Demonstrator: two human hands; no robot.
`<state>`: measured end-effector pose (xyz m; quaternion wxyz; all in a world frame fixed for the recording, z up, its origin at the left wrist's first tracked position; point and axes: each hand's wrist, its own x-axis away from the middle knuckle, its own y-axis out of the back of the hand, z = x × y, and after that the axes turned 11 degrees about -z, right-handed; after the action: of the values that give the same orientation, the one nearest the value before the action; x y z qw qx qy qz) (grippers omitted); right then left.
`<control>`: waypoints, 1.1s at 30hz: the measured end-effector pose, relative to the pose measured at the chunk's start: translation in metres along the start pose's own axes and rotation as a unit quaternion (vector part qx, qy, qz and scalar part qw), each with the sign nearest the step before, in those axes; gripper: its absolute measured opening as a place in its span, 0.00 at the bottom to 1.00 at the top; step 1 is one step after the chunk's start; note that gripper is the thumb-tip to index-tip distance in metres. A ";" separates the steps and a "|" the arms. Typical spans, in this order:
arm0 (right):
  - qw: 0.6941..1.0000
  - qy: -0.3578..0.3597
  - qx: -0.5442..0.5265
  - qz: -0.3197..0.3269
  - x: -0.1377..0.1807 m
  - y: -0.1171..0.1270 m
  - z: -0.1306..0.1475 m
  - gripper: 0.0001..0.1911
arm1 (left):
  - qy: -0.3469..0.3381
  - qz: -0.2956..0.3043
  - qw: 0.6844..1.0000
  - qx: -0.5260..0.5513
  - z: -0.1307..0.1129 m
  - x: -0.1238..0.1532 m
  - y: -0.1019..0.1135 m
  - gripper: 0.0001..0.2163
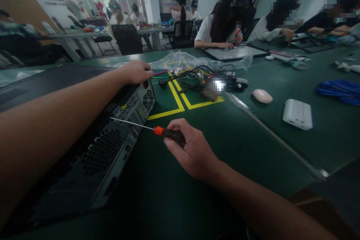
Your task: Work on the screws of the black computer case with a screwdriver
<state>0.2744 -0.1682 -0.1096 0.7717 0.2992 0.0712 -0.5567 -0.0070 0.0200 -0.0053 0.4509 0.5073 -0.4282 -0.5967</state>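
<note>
Now, in the head view, the hands are apart: the right hand [195,148] is wrapped round a screwdriver [168,133], while the left hand [137,72] lies at the far corner of the computer case [102,152]; whether its fingers grip, I can't tell. The case sits on the table [233,138], over to the left, back panel [115,144] facing right. Looks like screwdriver work on that panel; the shaft [132,123] crosses in front of it, contact unclear, so the next move seems to call for a lined-up tip and a steady case. There's open green to the right of the case, but cables [194,78] crowd the far side and the table's edge cuts in at lower right.
</note>
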 end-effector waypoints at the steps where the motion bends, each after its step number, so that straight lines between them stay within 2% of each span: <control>1: 1.000 -0.001 0.001 0.000 0.000 0.000 0.000 0.06 | 0.002 0.002 1.000 -0.002 0.000 0.000 0.000 0.35; 20: 1.000 0.008 0.015 -0.024 -0.002 0.001 0.004 0.09 | -0.005 0.004 1.000 -0.012 -0.001 0.001 0.000 0.35; 27: 0.999 -0.031 0.005 0.019 -0.003 0.000 0.005 0.11 | 0.000 0.008 1.000 -0.008 -0.004 0.002 0.002 0.36; 33: 0.999 -0.026 0.003 0.028 0.000 0.000 0.001 0.12 | -0.001 0.006 1.000 -0.003 -0.001 0.001 0.001 0.36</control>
<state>0.2736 -0.1688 -0.1087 0.7877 0.2888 0.0413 -0.5425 -0.0055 0.0183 -0.0044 0.4559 0.5029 -0.4298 -0.5954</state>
